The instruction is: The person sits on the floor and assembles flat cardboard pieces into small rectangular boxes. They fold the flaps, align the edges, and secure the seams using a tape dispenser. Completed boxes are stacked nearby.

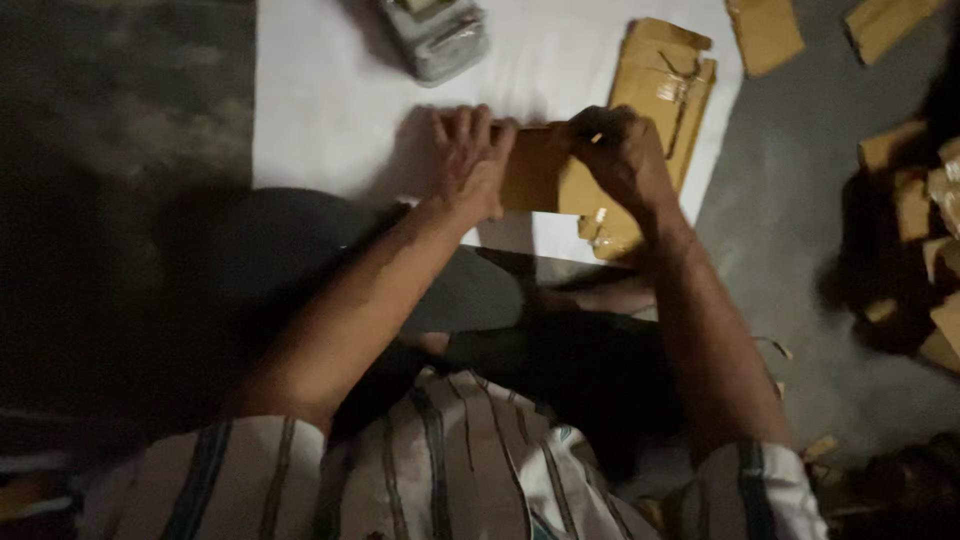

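Observation:
A brown paper envelope [540, 170] lies on a white sheet [320, 110] in front of me. My left hand [470, 160] presses flat on its left end, fingers spread over the edge. Gripping the envelope's upper right part is my right hand [620, 150], fingers curled with a small light object pinched at the fingertips. A stack of similar brown envelopes [665, 90] sits just behind and right of my right hand.
A grey metal container [435, 35] stands at the top of the white sheet. More brown envelopes [765, 30] lie on the grey floor at the top right, and a heap of them [920, 200] at the right edge. My crossed legs [480, 300] are below the sheet.

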